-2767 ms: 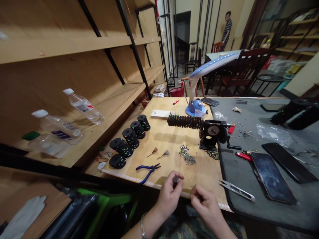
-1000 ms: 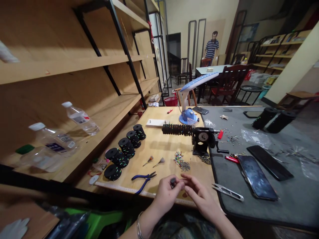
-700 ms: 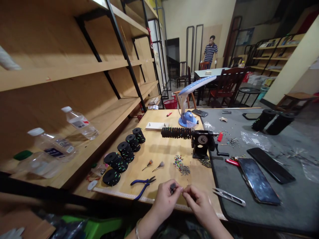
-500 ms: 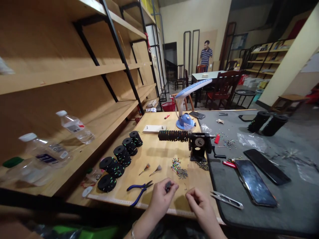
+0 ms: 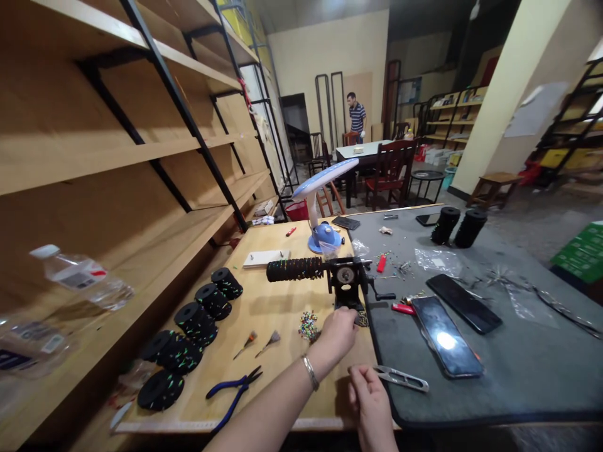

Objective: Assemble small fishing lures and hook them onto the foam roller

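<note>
My left hand [image 5: 340, 329] reaches forward to the small pile of dark metal pieces [image 5: 362, 318] at the foot of the hand-cranked winder [image 5: 346, 279]. Its fingers are curled, and what they hold is hidden. Near the table's front edge, my right hand [image 5: 370, 398] is closed in a pinch, with anything in it too small to make out. Thread snips [image 5: 402, 379] lie just right of it. Colourful beads [image 5: 308, 325] lie left of my left wrist. A black roll with coloured bits [image 5: 294, 270] sits on the winder's shaft.
Blue-handled pliers [image 5: 235, 390] and two small brushes [image 5: 268, 343] lie on the left. Several black foam spools [image 5: 195, 323] line the left edge. A blue lamp [image 5: 325, 235] stands behind the winder. Phones [image 5: 447, 339] lie on the grey mat [image 5: 518, 383]. A person [image 5: 357, 118] stands far back.
My left hand has moved forward and right, from near my right hand to the metal pieces by the winder. My right hand stays near the front edge. The view has turned right.
</note>
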`<action>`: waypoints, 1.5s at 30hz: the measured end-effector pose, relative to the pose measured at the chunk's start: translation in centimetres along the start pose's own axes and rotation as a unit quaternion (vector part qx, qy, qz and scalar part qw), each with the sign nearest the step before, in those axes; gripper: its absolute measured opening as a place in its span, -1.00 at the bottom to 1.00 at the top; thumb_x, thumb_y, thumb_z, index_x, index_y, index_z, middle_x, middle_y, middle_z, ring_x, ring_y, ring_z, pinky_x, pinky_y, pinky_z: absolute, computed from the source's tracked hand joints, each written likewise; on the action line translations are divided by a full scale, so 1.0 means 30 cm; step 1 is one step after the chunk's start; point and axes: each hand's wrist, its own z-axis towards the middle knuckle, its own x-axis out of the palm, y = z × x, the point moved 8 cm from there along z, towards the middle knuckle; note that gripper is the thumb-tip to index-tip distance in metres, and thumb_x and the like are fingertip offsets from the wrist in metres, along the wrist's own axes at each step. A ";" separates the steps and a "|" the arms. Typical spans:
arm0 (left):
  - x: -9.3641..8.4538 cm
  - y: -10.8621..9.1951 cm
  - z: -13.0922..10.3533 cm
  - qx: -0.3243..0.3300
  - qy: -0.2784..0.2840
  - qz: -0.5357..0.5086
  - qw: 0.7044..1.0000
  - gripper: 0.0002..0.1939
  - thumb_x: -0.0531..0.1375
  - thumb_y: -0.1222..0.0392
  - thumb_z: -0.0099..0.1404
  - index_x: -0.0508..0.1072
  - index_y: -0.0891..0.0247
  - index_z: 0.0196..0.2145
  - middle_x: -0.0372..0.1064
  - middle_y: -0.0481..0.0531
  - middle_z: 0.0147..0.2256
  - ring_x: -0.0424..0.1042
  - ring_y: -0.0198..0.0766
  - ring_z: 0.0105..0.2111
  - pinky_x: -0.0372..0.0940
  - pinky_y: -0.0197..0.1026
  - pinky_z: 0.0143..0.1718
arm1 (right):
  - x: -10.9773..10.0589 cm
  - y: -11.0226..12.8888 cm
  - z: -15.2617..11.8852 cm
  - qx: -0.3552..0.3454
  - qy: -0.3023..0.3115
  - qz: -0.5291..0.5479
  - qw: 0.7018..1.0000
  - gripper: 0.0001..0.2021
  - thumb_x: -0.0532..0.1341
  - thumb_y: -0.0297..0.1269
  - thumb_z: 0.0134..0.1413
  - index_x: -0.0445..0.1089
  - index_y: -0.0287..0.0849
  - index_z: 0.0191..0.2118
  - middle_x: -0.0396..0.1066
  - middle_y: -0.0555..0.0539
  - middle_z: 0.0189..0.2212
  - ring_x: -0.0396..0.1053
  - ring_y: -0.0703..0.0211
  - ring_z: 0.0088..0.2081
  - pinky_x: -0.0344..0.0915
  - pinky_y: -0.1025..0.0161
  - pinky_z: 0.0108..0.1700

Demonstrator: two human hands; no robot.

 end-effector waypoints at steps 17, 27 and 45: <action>0.093 0.005 0.066 0.001 0.118 0.079 0.990 -0.79 0.05 0.48 0.22 0.47 0.38 -0.31 0.45 0.28 -0.26 0.43 -0.05 -0.22 0.23 -0.11 -0.16 | -0.009 -0.054 0.023 0.020 0.033 0.030 0.999 -0.50 0.30 0.24 -0.17 0.23 -0.13 -0.45 0.06 0.23 -0.79 -0.11 0.43 -0.72 -0.19 0.43 -0.66; -0.035 0.042 -0.047 -0.025 0.043 -0.108 0.993 -0.87 0.06 0.39 0.25 0.39 0.30 -0.30 0.41 0.12 -0.33 0.37 -0.17 -0.29 0.24 -0.15 -0.20 | 0.011 0.036 -0.019 0.018 0.013 0.022 1.000 -0.50 0.34 0.22 -0.20 0.25 -0.15 -0.46 0.11 0.22 -0.79 -0.06 0.45 -0.73 -0.16 0.45 -0.65; 0.111 0.303 -0.558 -0.333 -0.008 -0.830 0.447 -0.90 0.31 0.40 0.17 0.43 0.43 -0.41 0.34 0.02 -0.42 0.21 -0.59 -0.64 -0.04 -0.54 -0.69 | 0.217 0.029 -0.154 0.028 0.220 -0.151 0.963 -0.56 0.24 0.17 -0.03 0.30 -0.16 -0.50 0.22 0.10 -0.63 0.15 0.30 -0.58 0.06 0.37 -0.54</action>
